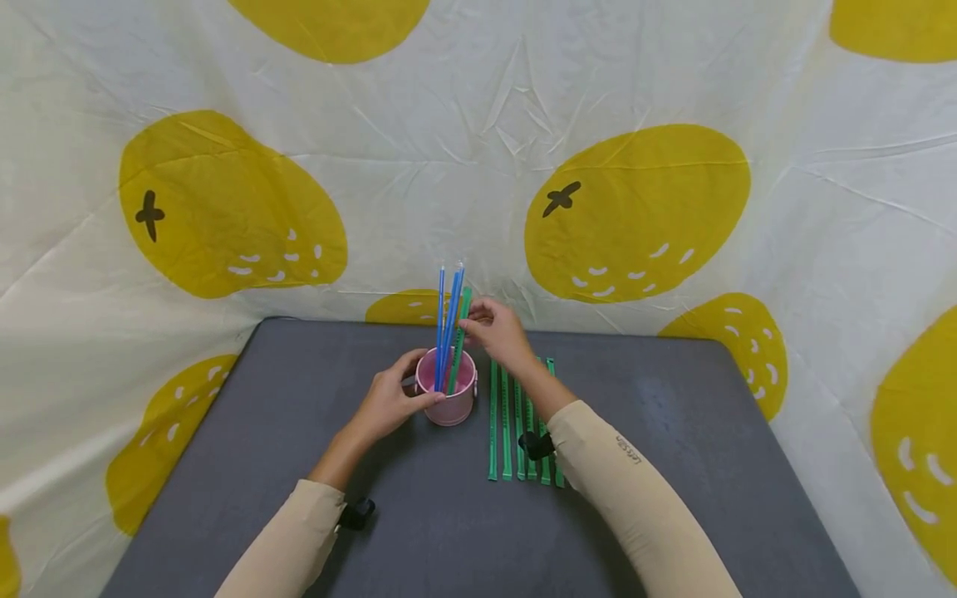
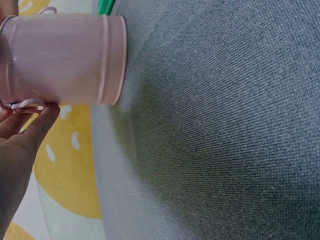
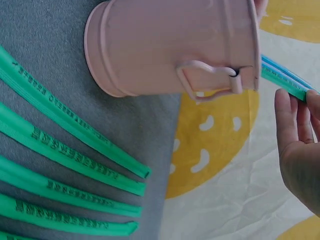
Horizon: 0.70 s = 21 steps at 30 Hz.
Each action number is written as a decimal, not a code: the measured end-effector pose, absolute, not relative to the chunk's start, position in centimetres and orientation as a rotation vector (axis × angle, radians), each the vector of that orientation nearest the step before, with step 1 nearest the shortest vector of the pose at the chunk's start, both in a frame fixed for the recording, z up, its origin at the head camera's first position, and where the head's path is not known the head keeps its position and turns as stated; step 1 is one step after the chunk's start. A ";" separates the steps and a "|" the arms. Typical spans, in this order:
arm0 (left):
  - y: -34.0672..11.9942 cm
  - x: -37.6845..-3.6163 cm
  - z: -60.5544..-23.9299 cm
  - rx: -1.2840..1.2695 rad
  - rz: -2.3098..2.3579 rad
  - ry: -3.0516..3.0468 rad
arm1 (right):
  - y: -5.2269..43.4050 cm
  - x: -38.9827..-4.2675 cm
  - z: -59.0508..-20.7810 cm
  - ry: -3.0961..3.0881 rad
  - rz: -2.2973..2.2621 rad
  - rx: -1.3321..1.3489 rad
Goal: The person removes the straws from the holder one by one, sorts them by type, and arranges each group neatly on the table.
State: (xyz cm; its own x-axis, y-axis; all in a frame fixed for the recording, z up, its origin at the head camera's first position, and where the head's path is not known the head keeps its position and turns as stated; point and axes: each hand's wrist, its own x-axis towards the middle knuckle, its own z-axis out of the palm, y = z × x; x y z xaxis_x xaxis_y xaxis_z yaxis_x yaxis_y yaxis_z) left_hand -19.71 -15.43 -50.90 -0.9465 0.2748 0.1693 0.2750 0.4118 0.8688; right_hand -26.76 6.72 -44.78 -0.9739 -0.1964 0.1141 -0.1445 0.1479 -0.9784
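your left hand point(image 1: 389, 403) is cupping the side of the pink cup point(image 1: 447, 390), fingers curled round its wall and thumb near the rim, so it is steadying the cup where it is standing upright on the grey surface point(image 1: 673, 432), near the middle. your right hand point(image 1: 497, 332) is pinching a green straw point(image 1: 458, 345) near its top end; the straw's lower end is sitting inside the cup, beside the blue straws point(image 1: 446, 320) that are leaning there already. more green straws point(image 1: 516, 423) are lying in a row on the surface just to the right of the cup, partly under your right forearm.

the straws are looking light, thin and a bit bendy, probably slick in their wrappers, so pinching one near the upper part with fingertips is likely keeping it from flexing or slipping. the cup is looking light too, with a small side handle point(image 3: 207, 80), and it could tip easily with tall straws leaning in it, so holding it low round the wall seems sensible
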 end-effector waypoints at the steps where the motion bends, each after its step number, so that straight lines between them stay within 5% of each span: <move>1: -15.5 -19.6 -50.9 -0.512 -1.627 -2.641 | 6.8 -26.7 -44.6 2.351 -1.987 -0.345; 21: -15.9 -19.2 -51.0 -0.538 -1.610 -2.648 | 9.5 -25.3 -38.4 2.315 -2.149 -0.407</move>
State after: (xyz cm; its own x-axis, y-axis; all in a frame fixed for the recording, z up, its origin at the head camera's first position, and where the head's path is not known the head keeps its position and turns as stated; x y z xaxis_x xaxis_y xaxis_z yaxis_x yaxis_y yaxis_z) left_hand -19.22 -15.93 -51.00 -0.9415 0.2898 0.1721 0.2862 0.4177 0.8623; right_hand -25.30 9.50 -38.37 -0.9664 -0.1569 0.2036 -0.2148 0.0573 -0.9750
